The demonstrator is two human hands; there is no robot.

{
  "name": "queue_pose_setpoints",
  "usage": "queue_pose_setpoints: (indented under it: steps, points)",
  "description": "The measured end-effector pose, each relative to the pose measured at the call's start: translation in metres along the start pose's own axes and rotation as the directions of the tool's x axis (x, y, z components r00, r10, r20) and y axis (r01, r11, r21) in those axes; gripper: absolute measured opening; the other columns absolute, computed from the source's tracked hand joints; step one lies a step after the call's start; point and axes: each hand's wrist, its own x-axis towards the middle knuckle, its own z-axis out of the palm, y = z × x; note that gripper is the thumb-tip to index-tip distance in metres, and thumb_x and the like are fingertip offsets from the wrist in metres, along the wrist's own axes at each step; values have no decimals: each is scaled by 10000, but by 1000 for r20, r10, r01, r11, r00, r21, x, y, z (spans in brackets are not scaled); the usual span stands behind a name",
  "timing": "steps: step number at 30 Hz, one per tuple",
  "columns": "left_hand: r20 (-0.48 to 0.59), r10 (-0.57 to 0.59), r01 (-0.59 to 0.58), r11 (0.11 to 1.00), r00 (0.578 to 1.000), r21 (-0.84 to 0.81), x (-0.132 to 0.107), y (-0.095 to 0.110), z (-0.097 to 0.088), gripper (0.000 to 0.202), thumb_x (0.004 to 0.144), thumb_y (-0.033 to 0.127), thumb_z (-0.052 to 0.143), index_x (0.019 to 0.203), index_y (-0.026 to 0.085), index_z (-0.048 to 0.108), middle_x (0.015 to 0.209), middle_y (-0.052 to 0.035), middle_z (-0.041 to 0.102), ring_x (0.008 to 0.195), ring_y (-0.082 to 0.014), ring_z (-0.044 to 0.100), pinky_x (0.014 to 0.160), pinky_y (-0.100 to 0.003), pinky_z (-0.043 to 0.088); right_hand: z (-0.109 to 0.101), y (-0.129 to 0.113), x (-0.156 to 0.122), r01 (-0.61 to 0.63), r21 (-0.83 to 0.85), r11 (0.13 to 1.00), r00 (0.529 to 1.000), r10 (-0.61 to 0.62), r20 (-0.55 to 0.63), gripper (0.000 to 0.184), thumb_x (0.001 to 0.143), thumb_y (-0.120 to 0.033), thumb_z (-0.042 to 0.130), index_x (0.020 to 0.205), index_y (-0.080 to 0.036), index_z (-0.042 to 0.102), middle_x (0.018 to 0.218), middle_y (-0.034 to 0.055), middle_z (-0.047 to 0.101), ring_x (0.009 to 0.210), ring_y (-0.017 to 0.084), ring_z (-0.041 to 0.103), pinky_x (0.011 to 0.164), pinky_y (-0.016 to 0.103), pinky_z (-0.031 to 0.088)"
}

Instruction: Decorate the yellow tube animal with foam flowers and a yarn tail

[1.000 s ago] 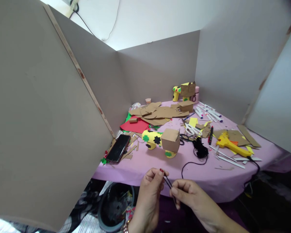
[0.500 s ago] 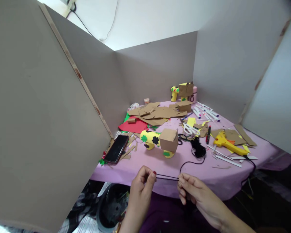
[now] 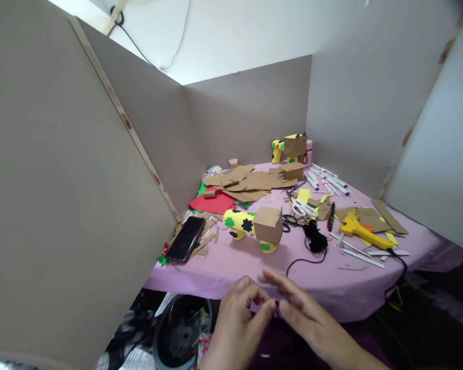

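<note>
Near the table's front edge, my left hand (image 3: 245, 313) is closed in a pinch, thumb against fingers, on black yarn that is mostly hidden now. Close against its fingertips is my right hand (image 3: 306, 316), its fingers stretched out and slightly blurred; any yarn there cannot be made out. A strand runs from behind the right hand to the black yarn bundle (image 3: 315, 237) on the table. Just beyond my hands stands a yellow spotted animal figure (image 3: 237, 220) with a brown cardboard box head (image 3: 268, 224).
On the left lies a phone (image 3: 185, 239) beside cardboard scraps. A yellow glue gun (image 3: 364, 229), white scissors (image 3: 304, 207) and markers (image 3: 327, 180) lie to the right. Cardboard sheets (image 3: 254, 180) and a second figure (image 3: 293, 145) are farther back. Grey panels (image 3: 247, 113) enclose the table. A black bucket (image 3: 165, 334) stands below.
My hands have come together; the doubled yarn stretched between them no longer shows. My right hand has gone from a pinch to stretched fingers, and my left hand has moved right.
</note>
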Motion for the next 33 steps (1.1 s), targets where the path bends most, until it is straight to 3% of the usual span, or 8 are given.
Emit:
queue_pose_setpoints:
  steps: [2,4,5,7,11,25,30,33]
  points:
    - [-22,51,-50,998,998,42,2,2,0,171,775,236,588,611,191,569,709,-26,564,726,-177,510,659,-252,354,10,0,0,-43,152,987,988,19,154,414,794,-515,578,1068,-209,535,864,19,576,763,139,543,733,258,424]
    - [-56,57,-55,998,997,33,4,-1,-3,182,785,244,576,611,194,565,691,-22,549,703,-175,502,645,-253,350,15,1,1,-119,217,969,980,79,184,393,778,-569,560,834,-180,549,585,-63,421,470,72,367,472,197,318]
    - [-73,54,-52,998,996,22,5,-3,-4,193,787,258,574,605,195,560,670,-17,536,678,-172,491,629,-252,346,14,2,1,-159,228,961,978,122,169,415,778,-592,539,761,-177,530,541,-84,345,429,59,276,426,194,240]
    - [-104,38,-39,999,994,-7,6,-7,-7,213,787,290,577,597,196,552,640,-9,513,636,-165,466,600,-250,336,11,3,1,-213,235,948,976,192,106,442,769,-615,530,712,-177,508,529,-94,292,429,56,211,421,200,175]
    - [-104,-11,3,996,995,-85,5,-12,-8,232,788,319,572,595,195,541,626,-4,504,623,-162,464,597,-245,342,1,1,0,-237,254,938,971,240,22,450,752,-626,541,698,-183,488,525,-98,280,447,59,199,439,200,177]
    - [54,-68,75,989,996,-131,-6,-15,-7,231,814,332,522,633,191,501,653,8,474,652,-153,435,632,-242,338,-2,6,4,-144,224,964,969,184,-166,451,753,-617,543,654,-182,474,513,-91,312,441,64,242,437,207,225]
    - [110,-79,91,990,991,-105,-5,-27,-10,224,829,332,504,666,180,529,662,4,495,652,-146,448,611,-233,349,-8,8,4,-110,43,993,979,115,-167,369,852,-512,469,677,-188,478,531,-78,297,476,85,262,441,216,212]
    - [49,-72,75,995,996,-72,-4,-32,-11,183,839,311,493,771,180,600,738,-22,571,696,-159,504,642,-244,386,-11,2,5,-79,-183,980,989,54,-138,338,884,-440,441,672,-181,493,562,-63,331,522,97,307,482,223,245]
